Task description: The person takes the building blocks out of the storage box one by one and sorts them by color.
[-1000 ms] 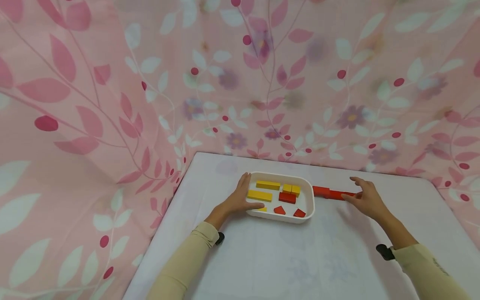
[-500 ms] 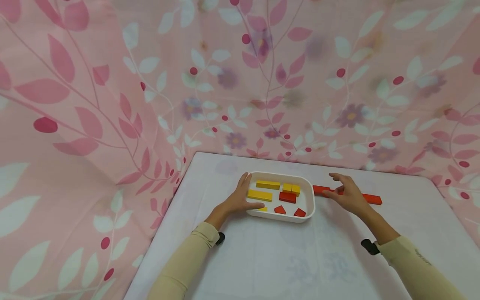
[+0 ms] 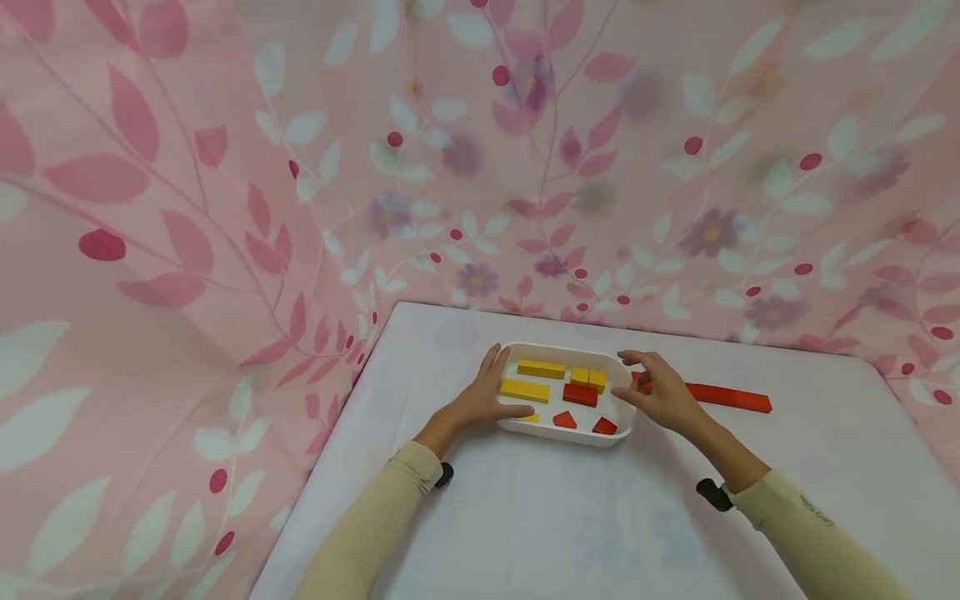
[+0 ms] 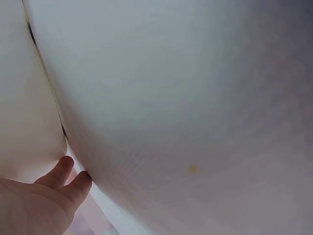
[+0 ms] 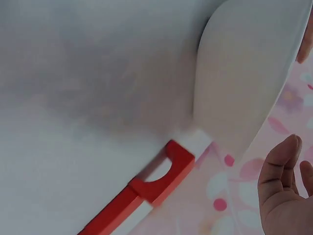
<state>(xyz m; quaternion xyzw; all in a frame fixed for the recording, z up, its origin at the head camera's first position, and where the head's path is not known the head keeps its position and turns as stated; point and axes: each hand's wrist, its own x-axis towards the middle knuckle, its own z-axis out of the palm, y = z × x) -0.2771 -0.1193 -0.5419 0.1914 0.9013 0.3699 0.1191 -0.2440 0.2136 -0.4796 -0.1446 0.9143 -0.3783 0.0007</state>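
My left hand (image 3: 476, 398) rests at the left end of a white plastic tray (image 3: 558, 435), fingers along its side and thumb over the front rim. Inside lie long yellow blocks (image 3: 525, 390), small yellow cubes (image 3: 587, 379), a red rectangular block (image 3: 580, 395) and two angular red blocks (image 3: 565, 420). At the tray's right end hovers my right hand (image 3: 663, 398), thumb and fingers spread and holding nothing. Behind it, partly hidden, runs a row of red blocks (image 3: 727, 397). In the right wrist view, an arch-shaped red block (image 5: 171, 183) with a round cutout sits in that row.
A white cloth (image 3: 570, 517) covers the table. Pink floral fabric (image 3: 600, 167) hangs behind and along the left side. The red row stretches right from the tray toward the table's right side.
My right hand has moved left along the red row to the tray's right end, uncovering the row's right part. My left hand and the tray have stayed in place.
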